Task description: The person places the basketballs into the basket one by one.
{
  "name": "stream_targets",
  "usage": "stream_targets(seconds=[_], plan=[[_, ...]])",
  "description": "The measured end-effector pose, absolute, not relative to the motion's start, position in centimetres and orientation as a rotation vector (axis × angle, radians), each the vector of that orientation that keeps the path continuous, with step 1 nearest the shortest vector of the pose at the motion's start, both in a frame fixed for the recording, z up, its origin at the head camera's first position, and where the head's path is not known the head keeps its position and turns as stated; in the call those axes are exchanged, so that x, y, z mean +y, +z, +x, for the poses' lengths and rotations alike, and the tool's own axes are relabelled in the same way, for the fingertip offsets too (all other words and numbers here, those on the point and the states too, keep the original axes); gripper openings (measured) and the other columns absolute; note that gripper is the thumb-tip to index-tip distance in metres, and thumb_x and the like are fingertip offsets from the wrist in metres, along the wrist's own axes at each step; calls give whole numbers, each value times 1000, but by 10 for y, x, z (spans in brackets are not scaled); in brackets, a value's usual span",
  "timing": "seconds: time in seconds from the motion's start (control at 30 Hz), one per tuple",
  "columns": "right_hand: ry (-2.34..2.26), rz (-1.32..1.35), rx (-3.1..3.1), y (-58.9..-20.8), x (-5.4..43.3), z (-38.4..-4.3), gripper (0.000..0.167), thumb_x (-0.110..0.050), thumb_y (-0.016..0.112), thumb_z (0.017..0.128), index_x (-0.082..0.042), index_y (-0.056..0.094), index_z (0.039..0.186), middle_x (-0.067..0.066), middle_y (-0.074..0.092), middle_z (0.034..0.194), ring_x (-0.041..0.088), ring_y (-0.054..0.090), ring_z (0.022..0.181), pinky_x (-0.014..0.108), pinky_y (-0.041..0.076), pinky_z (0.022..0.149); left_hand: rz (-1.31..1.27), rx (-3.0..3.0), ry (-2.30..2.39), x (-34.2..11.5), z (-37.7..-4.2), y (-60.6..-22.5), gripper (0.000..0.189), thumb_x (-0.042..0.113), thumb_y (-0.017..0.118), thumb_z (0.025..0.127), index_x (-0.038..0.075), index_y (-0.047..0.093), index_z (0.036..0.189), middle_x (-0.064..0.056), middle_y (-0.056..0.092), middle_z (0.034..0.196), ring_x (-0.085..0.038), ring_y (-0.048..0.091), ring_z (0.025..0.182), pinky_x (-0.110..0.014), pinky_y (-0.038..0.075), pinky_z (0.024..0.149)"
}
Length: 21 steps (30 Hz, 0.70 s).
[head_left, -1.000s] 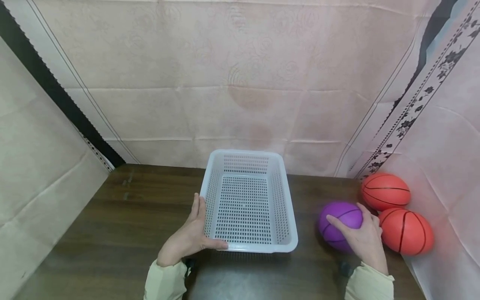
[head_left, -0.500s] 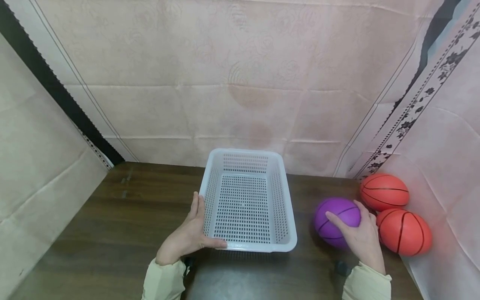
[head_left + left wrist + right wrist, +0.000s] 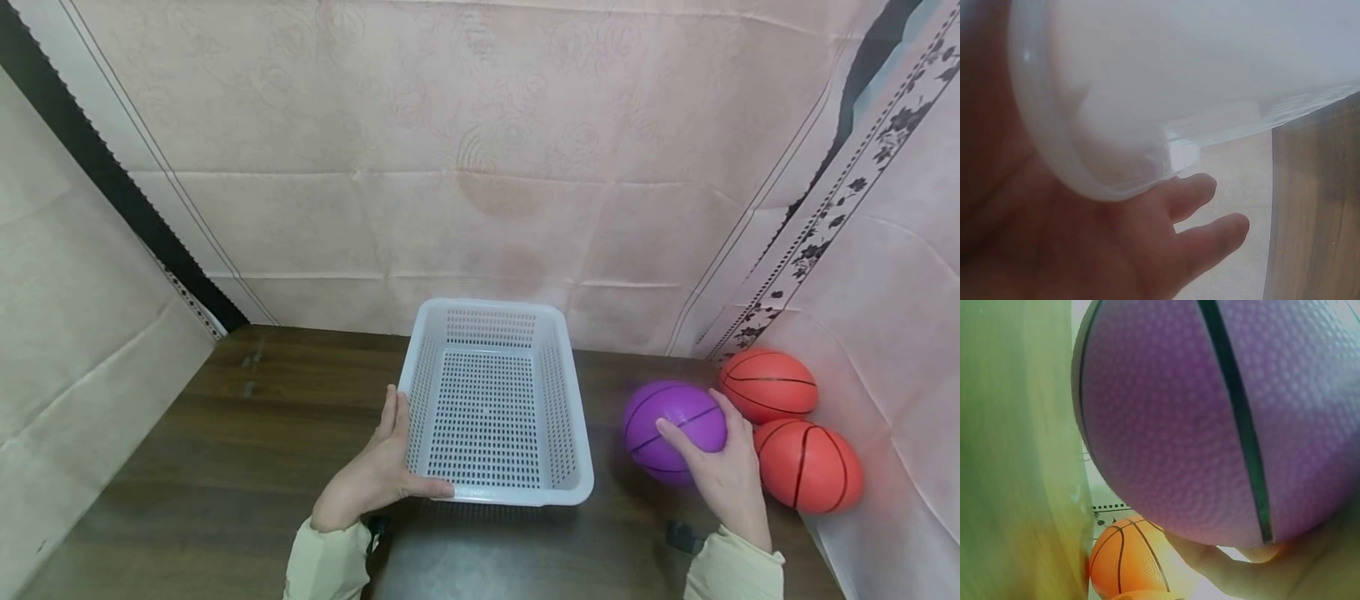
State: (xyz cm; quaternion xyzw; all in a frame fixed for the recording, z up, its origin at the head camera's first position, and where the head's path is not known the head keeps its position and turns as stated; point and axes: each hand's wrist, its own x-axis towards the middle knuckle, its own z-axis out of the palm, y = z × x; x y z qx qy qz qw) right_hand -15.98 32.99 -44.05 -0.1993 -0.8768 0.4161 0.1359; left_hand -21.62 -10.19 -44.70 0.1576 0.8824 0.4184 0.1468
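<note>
A white perforated plastic basket (image 3: pixel 491 417) stands in the middle of the wooden table with nothing inside. My left hand (image 3: pixel 375 471) lies against its near left corner, straight fingers along the outer side and thumb over the front rim. In the left wrist view, two fingers (image 3: pixel 1210 247) extend past the basket's smooth wall (image 3: pixel 1179 62). At the right, my right hand (image 3: pixel 723 475) grips a small purple basketball (image 3: pixel 663 429), thumb on the near side and fingers around its right. The purple basketball's pebbled surface (image 3: pixel 1172 425) fills most of the right wrist view.
Two orange-red basketballs, a back one (image 3: pixel 768 385) and a front one (image 3: pixel 810 465), sit at the table's right edge, close beside my right hand. Pale cloth (image 3: pixel 487 167) hangs behind the table (image 3: pixel 300 400) and along both sides.
The purple basketball has moved up and slightly left in the head view, away from the orange-red balls, with my right hand on it. My left hand and the basket stay nearly in place.
</note>
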Motion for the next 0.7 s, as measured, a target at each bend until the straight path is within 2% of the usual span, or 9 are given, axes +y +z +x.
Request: stream_targets(seconds=[0.7], plan=[[1290,-431,-2450,-432,318,-158,90,-44,76,82,-36,23,154,12,30,151,41,41,124,70,39,91,482,2541,1212,-103,-216,-448,150,53,89,59,6,-20,151,-6,-37,153,-33,-18,144,-60,13,111]])
